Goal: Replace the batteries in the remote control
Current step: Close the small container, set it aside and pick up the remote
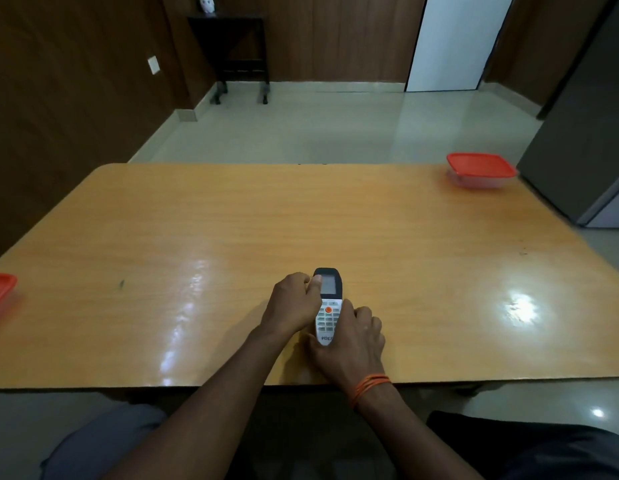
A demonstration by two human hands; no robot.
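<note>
A white remote control (328, 308) with a dark top, a small grey screen and an orange button lies face up near the front edge of the wooden table (232, 237). My left hand (294, 303) grips its left side, thumb resting on the screen's edge. My right hand (353, 341), with an orange thread at the wrist, wraps the lower right end and covers part of the brand lettering. The remote's back and battery cover are hidden. No batteries are visible.
A clear box with a red lid (481, 169) sits at the table's far right corner. Another red-lidded box (0, 289) pokes in at the left edge. A grey fridge (585, 133) stands right of the table.
</note>
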